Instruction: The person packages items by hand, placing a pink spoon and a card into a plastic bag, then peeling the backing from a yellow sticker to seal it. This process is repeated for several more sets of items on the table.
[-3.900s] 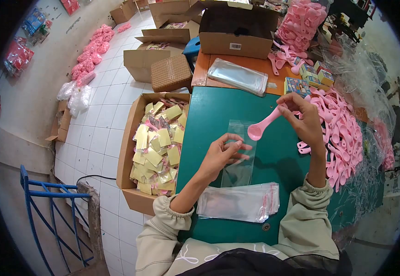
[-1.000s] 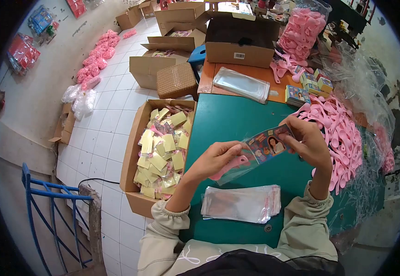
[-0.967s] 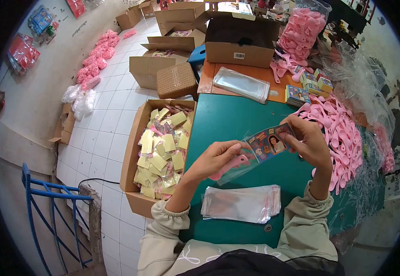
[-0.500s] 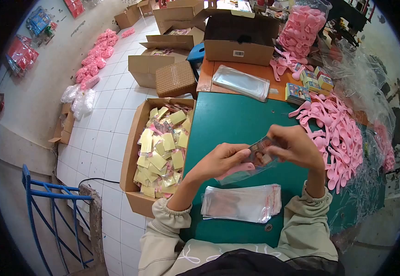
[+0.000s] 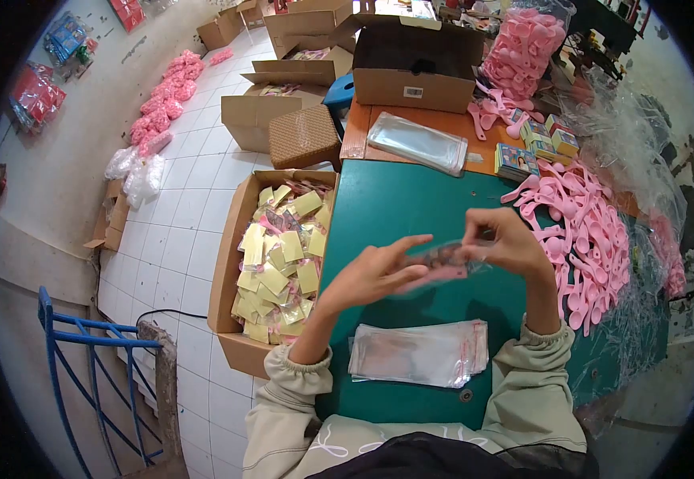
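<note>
A clear plastic packet, blurred, with a pink spoon and a small printed card inside, hangs between my hands above the green table. My right hand pinches its right end. On the other side, my left hand has its fingers spread, with the packet's left end close to the thumb and fingertips. Below them lies a stack of clear plastic bags on the table. To the right is a pile of pink spoons.
Left of the table, a cardboard box holds packets with yellow cards. More clear bags, card stacks and an open box stand at the back. Loose plastic film lies far right.
My left hand has opened its fingers and moved slightly left, where before it gripped the packet's left end. The packet has tilted flatter and is blurred; my right hand has shifted slightly up.
</note>
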A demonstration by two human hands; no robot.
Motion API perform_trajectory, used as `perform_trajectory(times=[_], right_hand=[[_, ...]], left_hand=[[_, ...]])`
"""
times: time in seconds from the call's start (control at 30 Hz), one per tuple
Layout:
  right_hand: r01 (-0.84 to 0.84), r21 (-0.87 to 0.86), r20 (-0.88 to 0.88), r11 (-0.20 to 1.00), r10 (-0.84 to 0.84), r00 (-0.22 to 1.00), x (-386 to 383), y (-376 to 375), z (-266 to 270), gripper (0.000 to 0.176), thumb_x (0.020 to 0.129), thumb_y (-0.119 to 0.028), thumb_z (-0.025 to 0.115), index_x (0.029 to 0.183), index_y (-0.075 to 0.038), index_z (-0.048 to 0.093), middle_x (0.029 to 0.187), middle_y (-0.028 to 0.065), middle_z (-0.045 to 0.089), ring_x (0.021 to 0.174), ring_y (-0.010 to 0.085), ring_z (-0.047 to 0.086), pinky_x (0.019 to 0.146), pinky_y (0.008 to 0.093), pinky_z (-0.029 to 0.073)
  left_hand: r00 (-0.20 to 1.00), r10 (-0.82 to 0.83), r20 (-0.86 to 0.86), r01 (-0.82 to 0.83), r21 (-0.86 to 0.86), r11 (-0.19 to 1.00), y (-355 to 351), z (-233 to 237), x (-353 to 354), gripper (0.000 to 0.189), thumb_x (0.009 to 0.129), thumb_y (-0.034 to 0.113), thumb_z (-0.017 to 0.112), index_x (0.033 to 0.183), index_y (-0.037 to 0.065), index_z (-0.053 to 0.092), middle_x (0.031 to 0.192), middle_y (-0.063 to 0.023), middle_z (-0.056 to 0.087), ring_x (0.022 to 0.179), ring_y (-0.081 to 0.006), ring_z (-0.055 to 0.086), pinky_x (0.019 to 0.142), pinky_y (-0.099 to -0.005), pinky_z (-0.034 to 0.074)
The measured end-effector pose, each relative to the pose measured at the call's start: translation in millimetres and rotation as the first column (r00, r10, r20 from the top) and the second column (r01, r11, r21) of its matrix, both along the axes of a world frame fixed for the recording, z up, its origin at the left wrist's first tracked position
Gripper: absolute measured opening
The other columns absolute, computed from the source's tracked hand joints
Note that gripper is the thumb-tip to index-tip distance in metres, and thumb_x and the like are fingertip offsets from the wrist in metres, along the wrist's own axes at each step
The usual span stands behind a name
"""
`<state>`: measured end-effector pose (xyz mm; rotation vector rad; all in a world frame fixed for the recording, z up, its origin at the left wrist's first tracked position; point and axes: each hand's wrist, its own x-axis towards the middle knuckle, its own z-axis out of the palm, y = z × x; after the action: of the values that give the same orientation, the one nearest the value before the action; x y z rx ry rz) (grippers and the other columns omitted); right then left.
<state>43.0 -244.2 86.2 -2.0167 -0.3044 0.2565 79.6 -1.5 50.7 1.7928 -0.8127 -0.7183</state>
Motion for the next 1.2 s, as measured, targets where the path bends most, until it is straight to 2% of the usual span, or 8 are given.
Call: perform_trajectory(times=[0.07,0.2,0.3,0.7,0.8,0.9,1.03,1.2], right_hand=[[0.129,-0.016,-0.046,0.992,-0.13,0.991,3,-7,-2,0.02,0.072,-0.011,0.074,0.076,0.0,0.059,0.072,0.002,0.062,0.067,0.0066,0.054,0.057,0.0224,0.043],[0.075,0.182,-0.106,0.98,-0.056,0.993,3,-1,4,0.021,0.074,-0.013,0.074,0.071,0.0,0.057,0.065,-0.0026,0.054,0.062,0.0042,0.046,0.055,0.0211,0.038],[0.035,0.172,-0.16,0.984,-0.007,0.987,6,-6,-5,0.018,0.075,-0.012,0.072,0.073,-0.001,0.058,0.066,-0.0032,0.053,0.063,0.004,0.046,0.056,0.0212,0.038],[0.065,0.154,-0.18,0.986,-0.037,0.983,8,-12,-2,0.013,0.075,-0.008,0.07,0.079,0.001,0.062,0.069,-0.0005,0.058,0.066,0.0062,0.052,0.06,0.0214,0.04],[0.139,0.129,-0.091,0.982,-0.128,0.988,9,-14,-11,0.015,0.076,-0.009,0.069,0.086,0.001,0.065,0.071,0.0022,0.062,0.066,0.0076,0.054,0.062,0.0228,0.043],[0.359,-0.101,0.292,0.928,-0.317,0.902,13,1,-23,0.024,0.076,-0.012,0.07,0.097,0.0,0.065,0.078,0.0071,0.064,0.069,0.0122,0.059,0.063,0.0255,0.046],[-0.063,-0.219,0.246,0.974,0.117,0.962,12,15,-21,0.041,0.074,-0.012,0.072,0.112,-0.005,0.059,0.107,0.0097,0.061,0.088,0.0187,0.061,0.071,0.0287,0.048],[-0.099,-0.343,0.251,0.934,0.192,0.949,11,20,-41,0.032,0.077,-0.013,0.068,0.106,-0.004,0.06,0.099,0.0143,0.058,0.089,0.0288,0.059,0.077,0.0365,0.048]], left_hand=[[0.999,-0.01,0.05,0.015,-0.108,0.994,13,-26,14,0.048,0.089,0.017,0.06,0.133,0.007,0.042,0.087,-0.0031,0.064,0.07,-0.0067,0.054,0.064,-0.022,0.045],[0.952,0.143,-0.27,-0.211,-0.243,0.947,17,-25,14,0.041,0.087,0.011,0.062,0.125,0.005,0.047,0.081,-0.0007,0.061,0.075,-0.0046,0.055,0.066,-0.0191,0.045],[0.977,0.136,-0.164,-0.171,-0.22,0.96,16,-22,15,0.043,0.086,0.012,0.063,0.125,0.004,0.046,0.084,-0.0018,0.062,0.08,-0.0051,0.057,0.07,-0.0194,0.046],[0.932,0.047,-0.361,-0.194,-0.385,0.902,17,-30,16,0.059,0.084,0.009,0.066,0.134,0.006,0.035,0.096,-0.0078,0.062,0.085,-0.0106,0.059,0.075,-0.0238,0.05],[0.945,0.325,0.034,-0.308,-0.236,0.922,7,-39,12,0.054,0.089,0.012,0.058,0.135,0.006,0.031,0.099,-0.0131,0.063,0.092,-0.0159,0.063,0.076,-0.0259,0.051],[0.868,0.354,-0.348,-0.439,-0.205,0.875,-9,-58,11,0.06,0.093,0.016,0.052,0.141,0.006,0.016,0.103,-0.0169,0.062,0.095,-0.0208,0.063,0.076,-0.0294,0.053],[0.722,0.169,-0.672,-0.412,-0.221,0.884,-10,-59,5,0.066,0.096,0.015,0.046,0.142,0.007,0.0,0.106,-0.0192,0.06,0.097,-0.0234,0.063,0.078,-0.0322,0.054],[0.764,0.157,-0.626,-0.367,-0.221,0.904,-6,-77,7,0.066,0.095,0.011,0.046,0.143,0.009,0.0,0.109,-0.0204,0.059,0.098,-0.024,0.062,0.078,-0.0323,0.054]])
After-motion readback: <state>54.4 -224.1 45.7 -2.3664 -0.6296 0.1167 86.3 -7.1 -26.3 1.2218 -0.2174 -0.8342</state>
